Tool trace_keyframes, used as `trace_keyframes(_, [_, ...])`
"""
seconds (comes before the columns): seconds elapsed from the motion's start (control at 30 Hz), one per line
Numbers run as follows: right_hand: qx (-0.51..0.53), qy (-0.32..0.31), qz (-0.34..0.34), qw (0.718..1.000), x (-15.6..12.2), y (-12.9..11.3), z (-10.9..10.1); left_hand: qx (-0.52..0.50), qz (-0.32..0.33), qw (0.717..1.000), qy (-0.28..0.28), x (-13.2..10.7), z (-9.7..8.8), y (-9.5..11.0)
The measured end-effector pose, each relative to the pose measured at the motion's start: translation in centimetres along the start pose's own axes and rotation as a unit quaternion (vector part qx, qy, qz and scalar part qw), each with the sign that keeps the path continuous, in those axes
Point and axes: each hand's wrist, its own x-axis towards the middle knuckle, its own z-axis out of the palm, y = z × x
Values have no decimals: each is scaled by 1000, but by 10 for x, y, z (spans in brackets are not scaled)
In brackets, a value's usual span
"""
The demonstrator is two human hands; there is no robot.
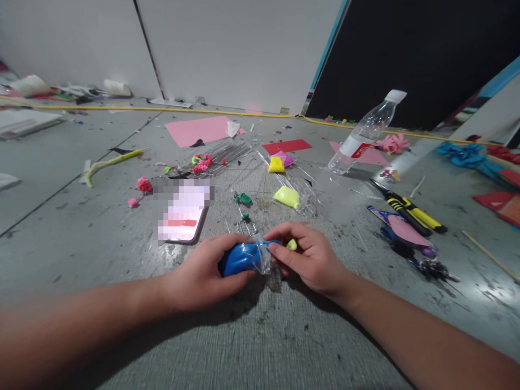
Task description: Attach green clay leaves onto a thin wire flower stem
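My left hand (217, 268) is wrapped round a packet of blue modelling clay (240, 259) in clear plastic. The crinkled plastic mouth of the packet (264, 259) points right. There my right hand (309, 257) pinches a thin strand of the blue clay with thumb and forefinger. A small yellow-green lump (291, 245) shows among the right fingers; whether they grip it I cannot tell. Just beyond the hands lie dark green clay pieces (245, 199) on bent wire and a pale yellow clay packet (287, 197).
A phone (182, 211) lies left of centre. Yellow (277, 164) and purple packets sit further back, near pink paper (199, 131) and a red strip (287, 145). A plastic bottle (365, 135) stands tilted-looking at the right, behind yellow-black pliers (410, 208). Thin wires and scraps litter the surface.
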Motion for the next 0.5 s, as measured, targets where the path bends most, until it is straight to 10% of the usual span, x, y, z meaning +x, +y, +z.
trace_keyframes(0.5, [-222, -2, -184, 957, -5, -2, 0, 26, 34, 999, -6, -1, 0, -1])
